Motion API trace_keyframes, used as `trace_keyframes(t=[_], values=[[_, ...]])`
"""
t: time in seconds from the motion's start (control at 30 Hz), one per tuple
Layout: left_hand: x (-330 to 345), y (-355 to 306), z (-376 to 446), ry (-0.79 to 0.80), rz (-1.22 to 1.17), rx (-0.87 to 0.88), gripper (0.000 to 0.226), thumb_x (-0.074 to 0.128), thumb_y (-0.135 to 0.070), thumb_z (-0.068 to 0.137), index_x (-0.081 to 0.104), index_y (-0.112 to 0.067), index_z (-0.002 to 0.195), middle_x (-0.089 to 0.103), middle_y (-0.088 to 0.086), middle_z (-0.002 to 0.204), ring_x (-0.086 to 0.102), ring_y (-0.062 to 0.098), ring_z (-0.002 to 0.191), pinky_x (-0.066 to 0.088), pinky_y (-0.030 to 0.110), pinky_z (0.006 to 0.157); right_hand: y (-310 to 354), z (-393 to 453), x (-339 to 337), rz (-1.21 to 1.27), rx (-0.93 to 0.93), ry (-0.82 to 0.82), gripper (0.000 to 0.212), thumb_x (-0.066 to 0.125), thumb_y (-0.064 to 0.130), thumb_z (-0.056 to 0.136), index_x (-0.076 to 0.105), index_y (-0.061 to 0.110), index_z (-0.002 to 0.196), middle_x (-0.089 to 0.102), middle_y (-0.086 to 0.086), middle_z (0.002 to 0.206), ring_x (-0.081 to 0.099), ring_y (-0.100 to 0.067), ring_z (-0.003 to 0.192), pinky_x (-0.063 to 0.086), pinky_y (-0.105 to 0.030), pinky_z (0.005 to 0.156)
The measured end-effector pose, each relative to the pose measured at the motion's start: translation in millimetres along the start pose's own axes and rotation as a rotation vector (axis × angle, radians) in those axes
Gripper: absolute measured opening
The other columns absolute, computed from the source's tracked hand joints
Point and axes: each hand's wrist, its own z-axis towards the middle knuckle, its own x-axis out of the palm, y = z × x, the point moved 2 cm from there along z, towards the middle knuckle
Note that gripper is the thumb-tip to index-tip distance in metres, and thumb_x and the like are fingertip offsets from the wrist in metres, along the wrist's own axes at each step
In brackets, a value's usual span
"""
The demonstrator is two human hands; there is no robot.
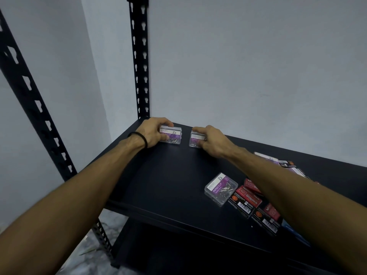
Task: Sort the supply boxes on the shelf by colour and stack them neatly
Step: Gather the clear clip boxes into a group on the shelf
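At the back left corner of a black shelf [168, 175], the left hand [153, 133] grips one clear purple-labelled paper clip box [173, 135]; the right hand [212, 141] pinches a second paper clip box [195, 138] just beside it. They look light, rigid and smooth; holding the short sides seems safest.

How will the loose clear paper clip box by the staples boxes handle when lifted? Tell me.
The clear paper clip box looks like rigid plastic, so it likely won't flex. Its smooth walls may be slippery. The clips inside look loose, so they will probably shift and rattle if it is tilted.
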Motion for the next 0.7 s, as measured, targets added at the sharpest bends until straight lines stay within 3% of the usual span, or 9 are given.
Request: trace_keyframes(t=[0.1, 0.33, 0.53, 0.7], values=[[0.1, 3.8, 2.9, 0.0, -0.007, 0.006, 0.041, 0.079, -0.008, 0.075, 0.067, -0.025, 0.109, 0.07, -0.006, 0.102, 0.064, 0.004, 0.085, 0.045, 0.012, 0.075, 2.1, 6.5, 2.6, -0.007, -0.016, 0.002, 0.052, 0.056, 0.009, 0.095, 0.046, 0.021, 0.145, 0.055, -0.002, 0.126, 0.05, -0.011, 0.099, 0.04, -0.02, 0.084], [-0.3, 7.0, 4.2, -0.003, -0.019, 0.018, 0.041, 0.079, -0.009, 0.075, 0.066, -0.023, 0.112, 0.07, -0.003, 0.105, 0.065, 0.01, 0.089, 0.051, 0.024, 0.086, 3.4, 13.8, 8.9, -0.127, -0.05, -0.009, 0.05, 0.053, 0.019, 0.098, 0.042, 0.028, 0.146, 0.043, -0.004, 0.115, 0.053, -0.026, 0.108, 0.045, -0.033, 0.095], [-0.8, 8.2, 4.4, -0.013, -0.006, 0.028, 0.042, 0.078, -0.011, 0.076, 0.066, -0.023, 0.114, 0.069, -0.004, 0.109, 0.064, 0.009, 0.091, 0.045, 0.015, 0.078, 1.8, 15.3, 8.2, -0.109, -0.05, 0.001, 0.05, 0.054, 0.019, 0.098, 0.043, 0.028, 0.146, 0.045, -0.006, 0.12, 0.054, -0.026, 0.109, 0.045, -0.031, 0.093], [0.0, 8.7, 5.1, -0.017, -0.018, 0.027, 0.043, 0.079, -0.01, 0.075, 0.065, -0.023, 0.114, 0.069, -0.004, 0.109, 0.064, 0.01, 0.092, 0.048, 0.02, 0.085, 1.6, 15.5, 7.5, -0.091, -0.046, -0.006, 0.051, 0.055, 0.019, 0.097, 0.043, 0.027, 0.146, 0.045, -0.009, 0.126, 0.053, -0.026, 0.111, 0.046, -0.032, 0.094]])
